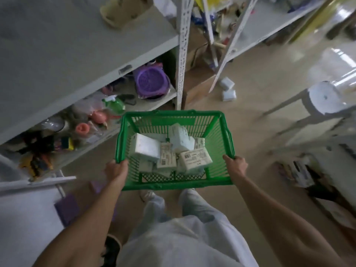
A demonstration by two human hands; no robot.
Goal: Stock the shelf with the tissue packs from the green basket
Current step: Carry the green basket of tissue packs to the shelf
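Both hands carry the load: the left hand point(116, 169) is curled over the near-left corner of the rim of the green slatted plastic basket point(219, 132), and the right hand point(236, 165) has its grip wrapped around the near-right corner, fingers pressed onto the rim on each side. The basket hangs level in front of the person's legs, above the beige floor point(260, 116). Inside, a jumble of white wrapped tissue packs point(146, 147) lies piled toward the near half of the basket floor, some flat with printed labels up, one tilted against the others. To the left stands the grey metal shelf unit point(81, 53); its broad upper board is mostly bare, while the lower board holds a purple plastic strainer point(151, 79) and assorted small goods. Two more white packs point(228, 89) lie on the floor beyond the basket, near the shelf's upright. This looks like the carrying stage, with no pack shelved yet. The next move probably calls for setting the basket down or freeing one hand to lift a pack onto the bare board.
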